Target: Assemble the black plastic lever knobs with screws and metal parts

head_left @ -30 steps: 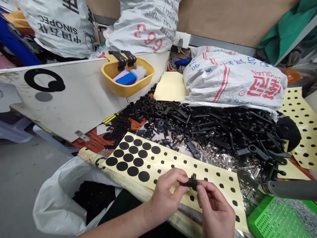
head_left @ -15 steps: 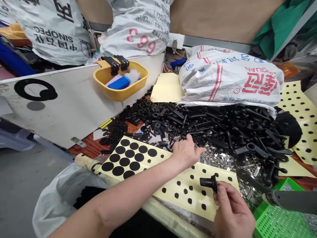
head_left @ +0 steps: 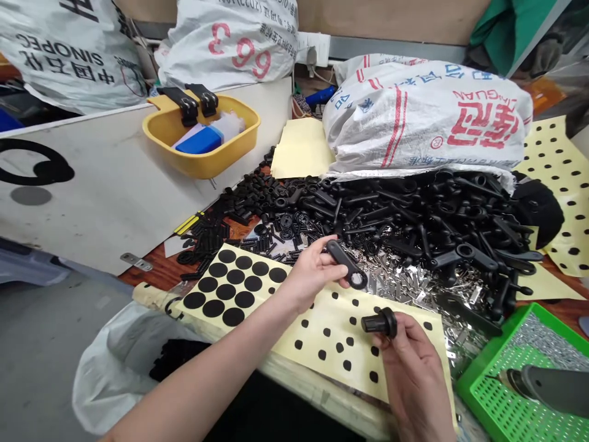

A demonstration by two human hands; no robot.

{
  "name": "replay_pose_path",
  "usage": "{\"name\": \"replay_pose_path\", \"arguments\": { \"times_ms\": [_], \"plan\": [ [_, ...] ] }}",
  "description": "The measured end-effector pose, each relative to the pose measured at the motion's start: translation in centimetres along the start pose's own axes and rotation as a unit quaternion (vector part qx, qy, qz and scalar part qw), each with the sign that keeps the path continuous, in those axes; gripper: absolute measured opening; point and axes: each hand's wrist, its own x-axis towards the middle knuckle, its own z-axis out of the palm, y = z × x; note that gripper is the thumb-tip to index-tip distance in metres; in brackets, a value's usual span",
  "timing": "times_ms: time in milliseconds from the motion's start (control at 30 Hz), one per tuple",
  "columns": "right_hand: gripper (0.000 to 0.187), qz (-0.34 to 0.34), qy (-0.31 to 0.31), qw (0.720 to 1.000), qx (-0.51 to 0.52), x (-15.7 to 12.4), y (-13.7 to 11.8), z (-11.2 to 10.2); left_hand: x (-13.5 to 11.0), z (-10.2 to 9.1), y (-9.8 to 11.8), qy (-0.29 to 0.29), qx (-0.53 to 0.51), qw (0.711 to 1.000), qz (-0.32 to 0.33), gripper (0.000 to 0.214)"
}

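Observation:
Between the fingers of my left hand (head_left: 313,273) is a black crank arm (head_left: 346,264), long and rounded, with a ring-shaped hole at its lower right end. My right hand (head_left: 416,362) is closed around a black flanged plastic plug (head_left: 380,322), whose narrow end points left. Both hands are above a pale yellow sticker sheet (head_left: 294,319) with large round and small black pads on it. Behind them lies a heap of black crank arms (head_left: 414,215), and small silver metal clips (head_left: 414,288) are spread in front of the heap.
A green basket (head_left: 478,393) with small metal pieces is at the lower right, with a grey power screwdriver (head_left: 552,387) over it. A yellow bin (head_left: 202,162) hangs on the white side panel (head_left: 105,184). A white woven sack (head_left: 423,116) lies behind the heap.
My left hand has drawn back from the heap, now holding a crank arm. My right hand has shifted slightly left and up with the plug. The camera view has moved a little.

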Motion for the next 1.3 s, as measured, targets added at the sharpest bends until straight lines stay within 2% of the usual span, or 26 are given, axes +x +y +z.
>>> {"name": "replay_pose_path", "arguments": {
  "times_ms": [67,133,200,233,333,433,533,600,700,800,900,1067,1200,1300],
  "plan": [
    [0.028,0.056,-0.041,0.997,0.041,-0.2,-0.2,0.8,-1.9,0.3,-0.4,-0.012,-0.133,0.991,0.001,0.065],
    [0.027,0.085,-0.056,0.993,0.066,-0.3,-0.1,1.3,-3.7,0.5,-1.0,0.008,-0.170,0.985,-0.001,0.057],
    [0.025,0.085,-0.047,0.993,0.071,-0.4,-0.1,1.3,-5.1,0.2,-1.3,0.016,-0.149,0.989,-0.002,0.047],
    [0.025,0.075,-0.040,0.994,0.064,-0.4,-0.3,1.0,-5.7,-0.2,-1.3,0.000,-0.121,0.993,-0.005,0.041],
    [0.027,0.056,-0.057,0.997,-0.008,-0.2,-1.2,0.1,-6.5,-2.0,-0.9,-0.094,-0.010,0.995,-0.018,0.020],
    [0.030,0.055,-0.113,0.986,-0.113,-0.1,-2.3,-0.5,-6.3,-2.7,-0.4,-0.117,0.015,0.993,-0.030,0.029],
    [0.026,0.022,-0.133,0.976,-0.169,-0.3,-2.3,-0.4,-5.7,-1.7,-0.9,-0.220,-0.058,0.969,-0.100,0.048],
    [0.022,-0.005,-0.127,0.975,-0.183,-0.4,-1.8,-0.4,-5.5,-0.9,-1.8,-0.253,-0.112,0.952,-0.133,0.054],
    [0.019,-0.047,-0.092,0.976,-0.194,-0.6,-1.0,-0.8,-5.7,-0.1,-3.3,-0.185,-0.165,0.960,-0.128,0.053],
    [0.018,-0.125,0.000,0.973,-0.192,-1.0,-0.5,-1.0,-6.3,0.4,-4.3,-0.126,-0.175,0.970,-0.116,0.052],
    [0.015,-0.223,0.061,0.943,-0.238,-1.3,-0.4,-0.5,-6.9,1.2,-4.5,-0.090,-0.159,0.975,-0.127,0.047],
    [0.004,-0.333,0.023,0.885,-0.325,-1.3,-0.1,0.1,-7.3,2.7,-4.7,-0.042,-0.128,0.984,-0.115,0.050],
    [0.008,-0.391,0.015,0.836,-0.385,-1.2,0.3,0.0,-7.5,3.2,-5.2,-0.029,-0.049,0.997,-0.057,0.049],
    [0.009,-0.405,0.027,0.829,-0.384,-1.1,0.7,0.0,-7.7,3.4,-5.2,-0.027,0.026,0.999,-0.020,0.046]
  ]
}}
